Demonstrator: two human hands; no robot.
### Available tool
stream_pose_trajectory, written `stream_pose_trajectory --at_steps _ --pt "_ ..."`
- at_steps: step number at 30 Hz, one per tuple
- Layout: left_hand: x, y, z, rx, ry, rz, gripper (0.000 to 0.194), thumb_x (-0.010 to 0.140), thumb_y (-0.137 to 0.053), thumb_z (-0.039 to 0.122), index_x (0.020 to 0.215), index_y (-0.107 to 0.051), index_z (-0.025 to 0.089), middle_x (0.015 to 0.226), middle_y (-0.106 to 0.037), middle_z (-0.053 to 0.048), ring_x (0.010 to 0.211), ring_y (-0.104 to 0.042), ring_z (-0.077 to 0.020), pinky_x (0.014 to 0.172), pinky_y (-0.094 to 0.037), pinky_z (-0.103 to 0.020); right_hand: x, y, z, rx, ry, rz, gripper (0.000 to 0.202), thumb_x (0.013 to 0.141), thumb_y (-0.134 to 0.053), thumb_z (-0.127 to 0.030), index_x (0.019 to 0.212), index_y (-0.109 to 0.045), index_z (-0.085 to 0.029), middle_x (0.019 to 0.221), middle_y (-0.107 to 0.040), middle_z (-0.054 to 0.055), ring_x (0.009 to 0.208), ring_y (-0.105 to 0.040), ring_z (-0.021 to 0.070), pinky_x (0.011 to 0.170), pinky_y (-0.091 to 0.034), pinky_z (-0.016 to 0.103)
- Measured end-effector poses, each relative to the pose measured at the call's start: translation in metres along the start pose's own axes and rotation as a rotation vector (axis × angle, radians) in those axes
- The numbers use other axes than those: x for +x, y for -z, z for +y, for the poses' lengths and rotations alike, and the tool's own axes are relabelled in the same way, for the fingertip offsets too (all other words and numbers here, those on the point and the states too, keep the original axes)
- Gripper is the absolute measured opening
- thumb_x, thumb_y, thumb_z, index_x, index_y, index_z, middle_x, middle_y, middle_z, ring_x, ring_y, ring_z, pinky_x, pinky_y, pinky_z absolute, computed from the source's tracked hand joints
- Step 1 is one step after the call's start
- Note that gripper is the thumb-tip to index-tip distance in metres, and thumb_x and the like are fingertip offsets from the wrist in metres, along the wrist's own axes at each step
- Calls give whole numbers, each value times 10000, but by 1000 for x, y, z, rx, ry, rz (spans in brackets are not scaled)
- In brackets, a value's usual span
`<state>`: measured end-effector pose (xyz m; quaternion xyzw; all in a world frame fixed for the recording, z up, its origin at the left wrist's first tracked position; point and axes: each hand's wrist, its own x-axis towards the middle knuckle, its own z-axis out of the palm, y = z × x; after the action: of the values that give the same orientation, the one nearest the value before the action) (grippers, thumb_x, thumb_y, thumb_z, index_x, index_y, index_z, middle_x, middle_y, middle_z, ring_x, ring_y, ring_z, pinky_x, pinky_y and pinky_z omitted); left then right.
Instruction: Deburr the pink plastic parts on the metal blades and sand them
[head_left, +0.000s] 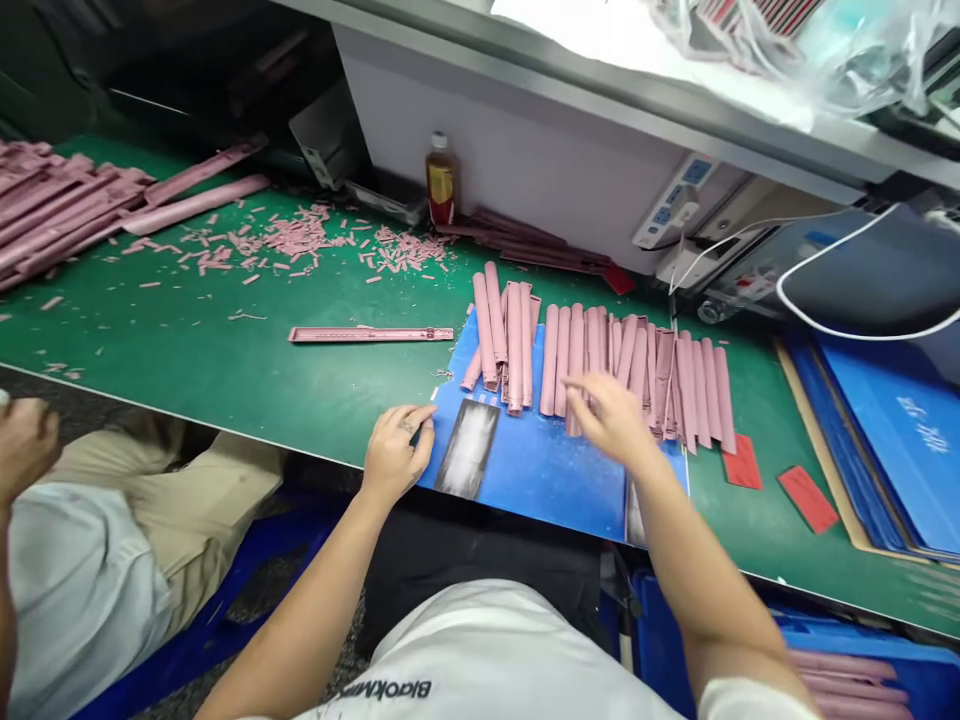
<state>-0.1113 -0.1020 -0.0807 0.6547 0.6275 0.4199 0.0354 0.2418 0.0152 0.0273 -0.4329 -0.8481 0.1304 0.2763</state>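
Observation:
My right hand (611, 415) has its thumb and index finger closed on a long pink plastic strip (574, 426) in the row on the blue mat (525, 470). Similar strips (630, 350) lie side by side around it, some rounded side up, others showing their hollow side. On the mat's left edge rests my left hand (397, 452), its fingers curled and pressed together; whatever they hold, if anything, is hidden. Just right of it is a worn grey-black rectangular pad (467, 448). A single pink strip (371, 335) lies hollow side up on the green table (247, 385).
Pink scraps (300, 237) and a strip pile (60, 210) cover the far left. A bottle (441, 180) stands by the back panel, near a power strip (675, 200). Red pieces (808, 499) and blue folders (896, 430) lie right. A co-worker's hand (26, 445) shows left.

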Motion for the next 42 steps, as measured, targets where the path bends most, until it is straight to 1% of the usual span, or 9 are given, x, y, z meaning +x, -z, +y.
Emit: stream_pose_trajectory --at_steps 7,12,19,25,29,33,36,40,42 --pt "-2 3 -5 5 -29 81 227 1130 -622 197 1155 -844 234 1043 -884 -104 944 -837 -294 935 -655 -448 227 -15 103 -353 -331 -124 197 1081 -684 -138 1197 -789 -18 1388 -795 277 1325 -739 287 1274 -541 478" --pt "-3 6 -2 -19 -27 114 214 1112 -637 150 1135 -831 236 990 -878 -85 877 -837 -273 894 -666 -434 272 -25 134 -314 -373 -149 356 1045 -820 -121 743 -640 -176 879 -793 112 1148 -806 283 1223 -582 558" --pt "-3 7 -3 -36 19 82 224 1123 -625 189 1098 -847 212 996 -881 -107 898 -837 -271 916 -665 -431 185 14 97 -70 -415 -218 280 1040 -747 -214 795 -611 -195 688 -633 -56 718 -719 84 835 -544 224" --pt "6 10 4 -65 131 26 314 1130 -611 356 1140 -880 195 1088 -878 -148 1041 -822 -315 1054 -650 -492 56 20 16 463 -628 -122 164 1028 -773 -298 1046 -618 -246 710 -619 -67 470 -539 127 444 -410 264" --pt "26 -3 48 -442 306 -19 446 1095 -719 554 1320 -840 189 1192 -869 -147 1096 -831 -299 1060 -664 -465 -9 -39 -66 576 -600 -26 227 1024 -744 -385 1203 -707 -250 980 -775 37 720 -700 207 613 -602 342" --pt "46 -27 101 -985 593 -125 546 927 -926 626 1223 -755 199 972 -834 -69 818 -824 -218 731 -674 -300 -43 -75 -113 465 -184 -69 292 1073 -670 -374 1343 -752 -297 1319 -828 71 1215 -795 283 1123 -682 477" --pt "58 -31 118 -1158 794 -46 402 910 -960 474 1104 -712 224 725 -663 58 479 -585 -101 454 -480 -197 -61 -34 -79 274 -184 43 315 1132 -607 -505 1339 -773 -336 1333 -840 47 1229 -801 269 1167 -671 485" --pt "69 -22 124 -1347 937 -82 390 1082 -826 592 1070 -732 214 655 -536 64 387 -387 -63 334 -316 -194 -75 52 29 -73 -622 325 419 1129 -483 -371 1329 -760 -129 1386 -760 284 1349 -721 420 1271 -513 720" --pt "72 -23 131 -1399 968 -106 466 1127 -755 672 1053 -739 212 656 -553 38 411 -440 -77 339 -348 -199 -75 76 76 -303 -831 257 386 1092 -560 -370 1268 -777 -105 1372 -761 310 1357 -708 451 1247 -521 714"
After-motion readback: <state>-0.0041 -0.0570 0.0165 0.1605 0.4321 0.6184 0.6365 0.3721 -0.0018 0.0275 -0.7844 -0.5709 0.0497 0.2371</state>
